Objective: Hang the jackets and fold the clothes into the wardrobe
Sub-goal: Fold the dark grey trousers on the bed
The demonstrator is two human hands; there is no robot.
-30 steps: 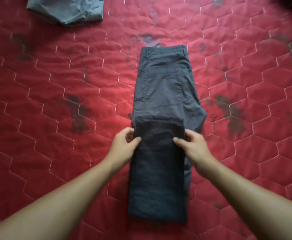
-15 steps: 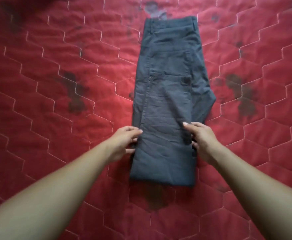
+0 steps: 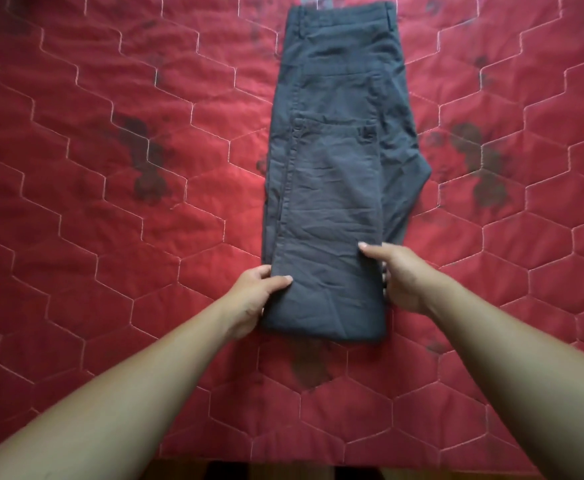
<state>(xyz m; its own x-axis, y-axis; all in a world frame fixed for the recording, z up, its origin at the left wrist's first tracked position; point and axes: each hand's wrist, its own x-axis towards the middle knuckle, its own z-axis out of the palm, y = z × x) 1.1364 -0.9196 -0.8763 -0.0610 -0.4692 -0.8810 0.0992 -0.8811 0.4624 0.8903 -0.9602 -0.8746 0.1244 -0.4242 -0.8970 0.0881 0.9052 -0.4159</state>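
Observation:
A pair of dark grey trousers [image 3: 332,174] lies flat on the red quilted bedspread [image 3: 110,202], waistband at the far end, legs folded up over the seat. The fold forms the near edge. My left hand [image 3: 254,296] grips the left side of the folded part near that edge, thumb on top and fingers under the cloth. My right hand [image 3: 399,277] holds the right side, thumb lying on top, fingers tucked beneath the edge.
The bedspread has white hexagon stitching and several dark blotches [image 3: 145,157]. Its near edge [image 3: 283,462] runs along the bottom of the view, with dark floor below it.
The trouser legs have been folded up over the seat and laid flat. Both hands have slid down toward the near fold. The view has shifted, so the blue garment at far left is out of sight.

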